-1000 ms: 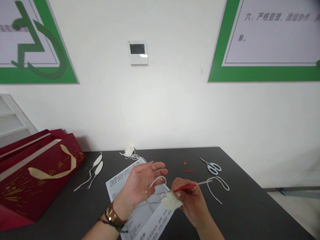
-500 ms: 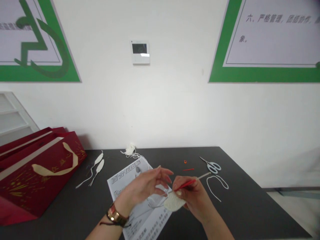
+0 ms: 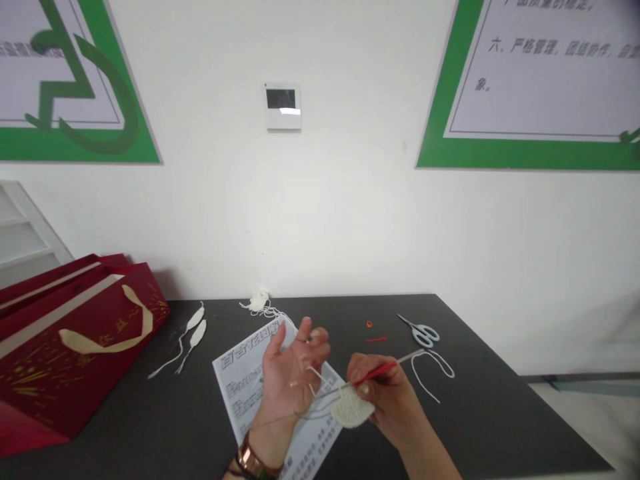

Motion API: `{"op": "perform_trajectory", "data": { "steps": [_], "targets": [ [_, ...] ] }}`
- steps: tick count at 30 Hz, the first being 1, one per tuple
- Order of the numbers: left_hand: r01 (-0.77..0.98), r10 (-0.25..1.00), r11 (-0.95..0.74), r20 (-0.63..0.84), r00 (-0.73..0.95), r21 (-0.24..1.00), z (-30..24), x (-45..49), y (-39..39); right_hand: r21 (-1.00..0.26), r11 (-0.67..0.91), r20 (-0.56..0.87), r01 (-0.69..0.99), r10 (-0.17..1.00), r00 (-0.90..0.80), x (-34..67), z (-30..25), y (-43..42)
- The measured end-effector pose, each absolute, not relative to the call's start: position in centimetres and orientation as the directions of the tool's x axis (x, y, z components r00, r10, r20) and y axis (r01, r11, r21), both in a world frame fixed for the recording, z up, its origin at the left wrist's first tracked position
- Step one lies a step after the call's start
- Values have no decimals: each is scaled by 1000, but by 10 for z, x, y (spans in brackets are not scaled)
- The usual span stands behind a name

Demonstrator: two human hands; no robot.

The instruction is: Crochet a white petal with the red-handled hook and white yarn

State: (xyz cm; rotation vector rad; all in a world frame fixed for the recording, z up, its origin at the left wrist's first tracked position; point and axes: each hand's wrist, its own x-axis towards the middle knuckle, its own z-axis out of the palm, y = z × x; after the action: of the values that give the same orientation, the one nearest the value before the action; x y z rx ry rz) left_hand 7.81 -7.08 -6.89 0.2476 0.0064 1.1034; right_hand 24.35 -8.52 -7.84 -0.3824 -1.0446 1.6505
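My right hand [image 3: 385,400] is closed on a crochet hook with a red handle [image 3: 381,369] and pinches a small cream crocheted piece [image 3: 351,408] against it. My left hand [image 3: 293,377] is raised palm up beside it, fingers spread, with white yarn [image 3: 315,377] looped across the fingers and running to the hook. Both hands hover over a printed instruction sheet [image 3: 245,380] on the dark table [image 3: 490,413].
A red gift bag [image 3: 75,347] lies at the left. Two white leaf-shaped crochet pieces [image 3: 195,327], a small yarn clump [image 3: 259,301], scissors [image 3: 423,330], a red needle [image 3: 376,339], an orange marker [image 3: 369,325] and a loose yarn loop [image 3: 433,367] lie on the table.
My left hand has turned palm up and spread its fingers, drawing the yarn back from the hook. My right hand stays in place with the hook and the crocheted piece.
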Motion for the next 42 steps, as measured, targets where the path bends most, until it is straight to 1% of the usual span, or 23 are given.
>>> {"op": "perform_trajectory", "data": {
  "steps": [2,3,5,6,8,10,11,12,14,16,17,18,19,20,21,23,27,30,32,34,36,39,42],
  "targets": [
    [-949,943,251,174,285,192,-64,77,-74,-785,-7,268,-620,898,-349,243,-79,-85],
    [-958,957,158,204,208,239,-61,77,-75,-783,1,272,-622,900,-341,243,-80,-85],
    [-902,952,-85,302,52,422,-56,80,-75,-782,14,274,-623,905,-325,242,-80,-84],
    [-804,928,-233,372,-16,547,-55,81,-74,-782,16,273,-623,907,-320,242,-81,-84],
    [-424,845,-504,532,-62,752,-56,80,-70,-775,23,276,-632,911,-305,241,-80,-84],
    [-21,819,-570,570,68,821,-59,73,-65,-762,32,277,-647,919,-280,242,-79,-85],
    [84,834,-547,533,144,833,-60,67,-63,-755,37,275,-654,924,-265,242,-79,-85],
    [128,857,-492,454,242,861,-60,60,-61,-751,40,270,-659,929,-252,243,-78,-85],
    [86,849,-313,238,472,946,-60,45,-59,-742,41,262,-669,936,-234,244,-78,-85],
    [63,779,-220,136,612,974,-60,34,-59,-725,50,258,-687,945,-203,244,-79,-85],
    [18,729,-167,111,675,986,-61,31,-59,-716,58,256,-696,949,-184,244,-80,-85],
    [-91,682,-64,110,723,994,-63,32,-60,-708,66,257,-703,952,-169,243,-81,-85],
    [-237,682,47,142,717,970,-66,35,-61,-704,75,258,-707,954,-155,241,-82,-85],
    [-403,722,138,187,666,905,-70,40,-62,-702,84,260,-707,955,-145,239,-83,-84],
    [-577,790,219,204,578,787,-74,47,-63,-700,94,264,-708,955,-133,236,-84,-84],
    [-748,895,287,111,432,598,-81,65,-66,-687,123,262,-716,961,-86,230,-87,-83],
    [-907,960,270,-25,277,323,-85,92,-74,-633,109,187,-766,982,-15,220,-91,-81],
    [-945,950,307,21,311,117,-82,97,-77,-575,47,147,-817,988,-46,216,-94,-79],
    [-927,923,372,80,376,54,-81,96,-74,-538,20,130,-843,990,-60,215,-94,-77],
    [-912,907,403,101,409,71,-84,94,-69,-526,-6,112,-851,991,-77,214,-95,-76],
    [-910,913,386,76,400,150,-88,92,-64,-542,-19,107,-840,990,-92,214,-95,-76],
    [-874,918,344,73,390,343,-89,93,-66,-590,9,122,-807,989,-78,215,-96,-78],
    [-807,920,250,128,370,536,-80,97,-79,-657,105,174,-747,985,-15,220,-97,-79]
  ]
}}
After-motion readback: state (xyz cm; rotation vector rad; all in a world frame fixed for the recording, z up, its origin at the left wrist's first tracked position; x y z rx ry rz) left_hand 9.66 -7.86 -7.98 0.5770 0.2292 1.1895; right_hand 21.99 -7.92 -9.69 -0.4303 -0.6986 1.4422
